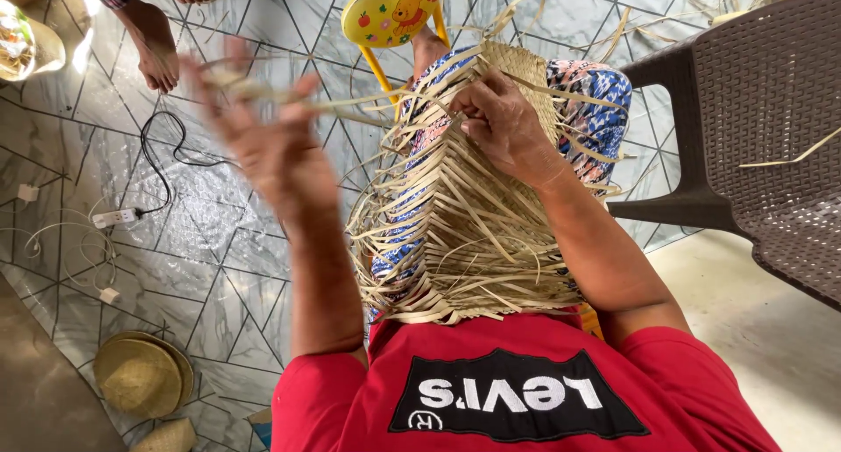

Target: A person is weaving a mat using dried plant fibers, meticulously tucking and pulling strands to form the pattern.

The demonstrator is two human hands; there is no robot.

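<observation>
**Weaving in hand: strip drawn out to the left**

The weave (464, 233), a half-made piece of flat pale straw strips, lies on the person's lap over patterned cloth (596, 93), with its woven part at the far end and loose strip ends fanning out on both sides.

The right hand (506, 123) rests on the woven part near the far edge, fingers curled and pressing the work down. The left hand (272, 141) is raised beside the weave and blurred; its fingers appear closed on a strip (350, 102) that runs taut from the weave.

Judged step: one strip is being pulled through and tightened while the other hand holds the crossing. The next move calls for steady tension on the strip and firm pressure at the crossing so neighbouring strips do not slip.

Surroundings: a yellow stool (390, 14) stands just beyond the knees. A brown plastic chair (753, 110) stands to the right. Hats (140, 373) lie on the tiled floor (219, 268), near a cable (166, 163). Another person's feet (162, 53) show at top left.
</observation>
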